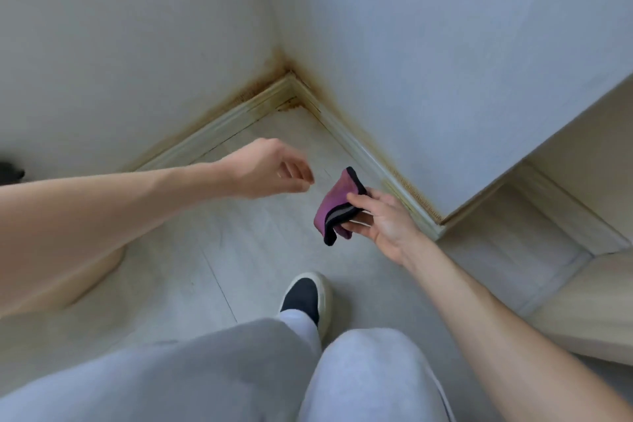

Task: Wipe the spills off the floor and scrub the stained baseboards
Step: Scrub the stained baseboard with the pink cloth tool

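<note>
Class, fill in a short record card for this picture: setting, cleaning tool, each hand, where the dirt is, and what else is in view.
Setting: room corner, pale floor, white walls
Tool: purple cloth with dark edging, folded
Right hand: holds the cloth, thumb on top, above the floor
Left hand: holds nothing, fingers loosely curled, apart from the cloth
Dirt: brown stains on the baseboards, heaviest at the corner
Also seen: grey trousers, one dark shoe
</note>
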